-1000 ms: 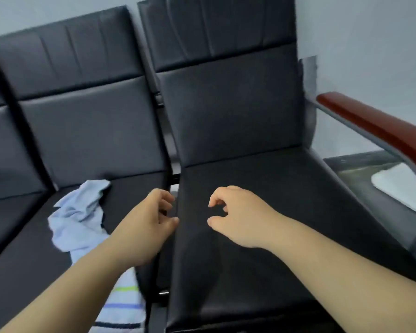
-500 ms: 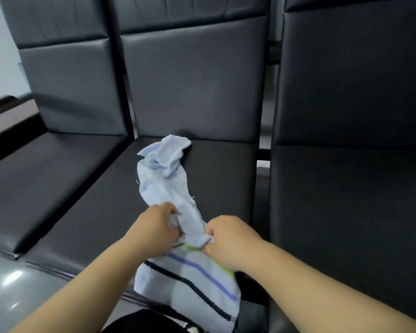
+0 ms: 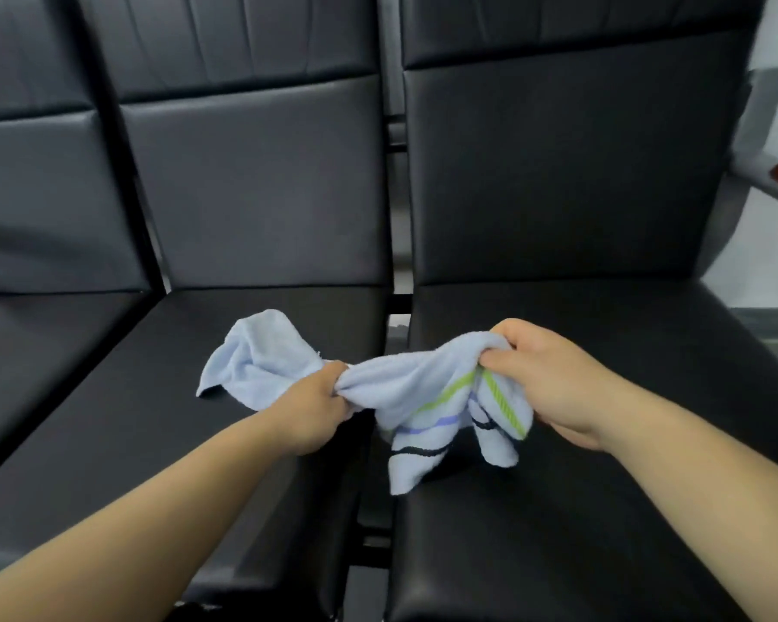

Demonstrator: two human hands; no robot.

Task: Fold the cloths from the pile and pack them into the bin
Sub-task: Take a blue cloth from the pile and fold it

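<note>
Both hands hold one pale blue cloth [image 3: 418,388] stretched between them above the gap between two black chairs. The left hand [image 3: 317,408] bunches its middle in a fist; the right hand [image 3: 553,383] pinches a striped end, which droops toward the right chair's seat [image 3: 602,509]. The cloth's other end lies on the middle chair's seat [image 3: 153,419].

view: head only | from wearer's head, facing forward-down | near: left hand [image 3: 317,399], right hand [image 3: 553,381] and cloth [image 3: 416,388] mid-frame | chair seats [image 3: 602,531] below, backrests [image 3: 558,172] across top
</note>
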